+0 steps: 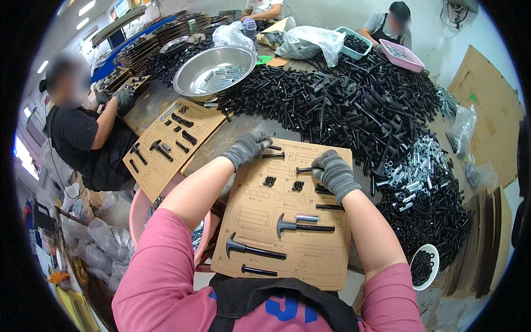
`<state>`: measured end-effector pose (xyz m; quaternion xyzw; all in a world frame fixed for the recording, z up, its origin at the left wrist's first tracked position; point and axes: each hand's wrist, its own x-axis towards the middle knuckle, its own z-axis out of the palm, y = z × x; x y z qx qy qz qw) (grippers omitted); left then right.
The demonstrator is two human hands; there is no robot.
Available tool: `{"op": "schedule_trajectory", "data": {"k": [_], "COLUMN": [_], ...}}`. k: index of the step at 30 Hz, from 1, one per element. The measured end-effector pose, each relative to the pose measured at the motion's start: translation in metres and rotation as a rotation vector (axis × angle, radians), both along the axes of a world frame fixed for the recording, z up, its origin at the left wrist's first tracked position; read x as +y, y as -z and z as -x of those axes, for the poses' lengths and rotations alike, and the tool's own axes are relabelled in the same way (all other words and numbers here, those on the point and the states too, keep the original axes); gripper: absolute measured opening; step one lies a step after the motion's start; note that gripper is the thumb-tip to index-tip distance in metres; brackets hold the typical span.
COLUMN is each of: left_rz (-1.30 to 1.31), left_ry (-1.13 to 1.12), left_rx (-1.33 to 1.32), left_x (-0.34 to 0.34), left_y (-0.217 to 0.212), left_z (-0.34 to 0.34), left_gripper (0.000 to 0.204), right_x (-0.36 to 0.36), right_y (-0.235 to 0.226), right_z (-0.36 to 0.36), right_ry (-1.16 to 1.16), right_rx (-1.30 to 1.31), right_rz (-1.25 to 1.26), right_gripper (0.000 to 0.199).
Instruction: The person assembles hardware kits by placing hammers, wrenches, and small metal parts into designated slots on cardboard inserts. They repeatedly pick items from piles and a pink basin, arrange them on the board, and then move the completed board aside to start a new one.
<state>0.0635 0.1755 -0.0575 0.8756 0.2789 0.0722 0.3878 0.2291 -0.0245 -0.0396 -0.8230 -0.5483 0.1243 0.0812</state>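
A printed cardboard sheet (332,265) lies in front of me, bearing several black and silver metal parts. At its upper left edge my left hand (249,148), in a grey glove, is closed on a short black bolt (275,147). Just below lies another black bolt (273,155). My right hand (335,174), also gloved, pinches a black bolt (303,170) over the upper right of the sheet. Lower down are two black hammer-shaped pieces (254,248), a silver tube (307,218) and a black rod (259,270). Small black cylinders (269,181) sit between my hands.
A large heap of black metal parts (332,105) covers the table beyond, with silver tubes (415,171) at right. Nearby are a steel bowl (185,77), a filled white bowl (434,276) and another loaded cardboard sheet (202,119). A co-worker (83,127) works at left; two others are farther back.
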Motion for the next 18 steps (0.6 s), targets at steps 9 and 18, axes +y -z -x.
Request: {"op": "schedule_trajectory", "data": {"k": [9, 18], "left_rz": [-0.364, -0.309], "left_ry": [0.344, 0.431], "left_rx": [0.272, 0.120], "left_x": [-0.026, -0.026], "left_y": [-0.020, -0.010], "left_z": [-0.003, 0.004], "left_gripper": [0.033, 0.033], "right_x": [0.009, 0.004], "right_y": [-0.023, -0.004], "right_z": [-0.002, -0.007], "right_ry": [0.012, -0.067], "right_rx": [0.006, 0.061], "right_rz": [0.293, 0.175], "right_gripper": [0.041, 0.035]}}
